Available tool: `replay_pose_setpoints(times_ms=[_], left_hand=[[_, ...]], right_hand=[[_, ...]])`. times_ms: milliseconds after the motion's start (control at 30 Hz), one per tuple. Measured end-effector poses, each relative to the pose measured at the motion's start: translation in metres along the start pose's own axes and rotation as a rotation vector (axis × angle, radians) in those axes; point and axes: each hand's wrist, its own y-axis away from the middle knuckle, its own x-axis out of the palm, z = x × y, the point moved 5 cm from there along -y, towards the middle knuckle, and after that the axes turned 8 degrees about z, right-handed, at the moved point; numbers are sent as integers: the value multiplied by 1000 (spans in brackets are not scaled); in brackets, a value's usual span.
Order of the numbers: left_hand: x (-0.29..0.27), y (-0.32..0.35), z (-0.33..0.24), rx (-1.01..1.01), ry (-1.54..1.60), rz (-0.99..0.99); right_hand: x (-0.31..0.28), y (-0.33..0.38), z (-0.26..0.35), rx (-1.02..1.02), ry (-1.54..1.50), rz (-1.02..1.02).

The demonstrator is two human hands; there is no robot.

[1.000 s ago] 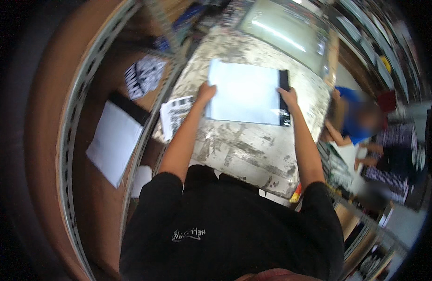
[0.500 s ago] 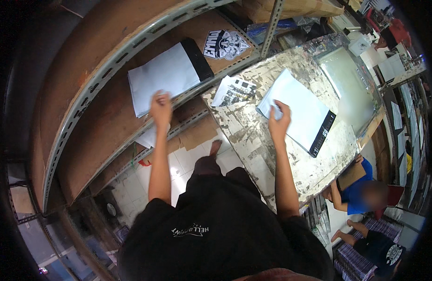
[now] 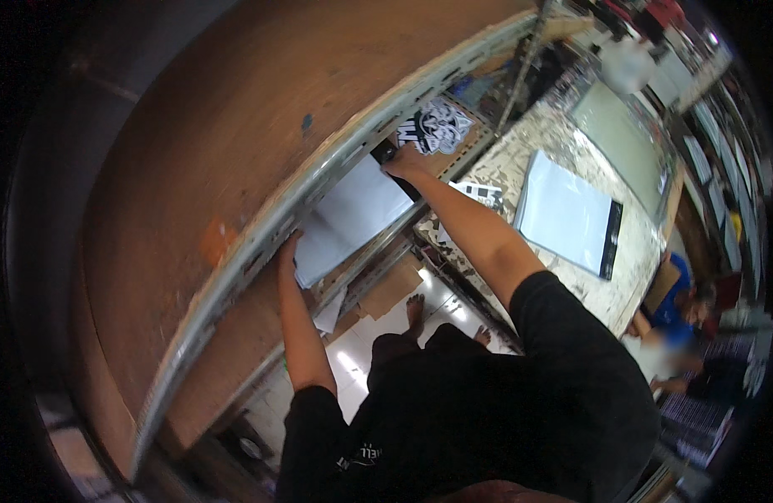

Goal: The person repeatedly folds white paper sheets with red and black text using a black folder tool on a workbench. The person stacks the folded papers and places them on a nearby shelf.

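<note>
A stack of white sheets [image 3: 351, 216] with a black strip along its right end lies on the brown shelf. My left hand [image 3: 289, 250] grips its left end, the fingers partly hidden by the shelf edge above. At the black-strip end, my right hand [image 3: 406, 161] is closed on the far corner. A second stack of white sheets [image 3: 564, 211], also with a black strip, rests on the paint-stained table to the right, with neither hand on it.
A metal shelf rail [image 3: 319, 201] curves above my left hand. Beyond my right hand lies a black-and-white sticker [image 3: 441, 126]. The stained table [image 3: 571, 292] holds a printed sheet [image 3: 478, 193] and a pale translucent panel [image 3: 625, 138]. A person in blue [image 3: 673, 314] is at the right.
My right hand has left the stack on the table and reached across to the shelf. My left hand has come to the shelf stack's left end. The view has shifted.
</note>
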Motion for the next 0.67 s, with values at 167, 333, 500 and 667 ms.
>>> replay_pose_setpoints(times_ms=[167,333,500,667], left_hand=[[-37,21,-14,-234,360,406],[-39,97,-57,-386,359,214],[-40,65,-66,-343,361,349],[10,160,-135,48,149,232]], right_hand=[[53,-69,2,-125,90,260],[72,-65,54,-69,-53,553],[40,-31,38,-144,-81,483],[-33,148,-32,-159,-511,4]])
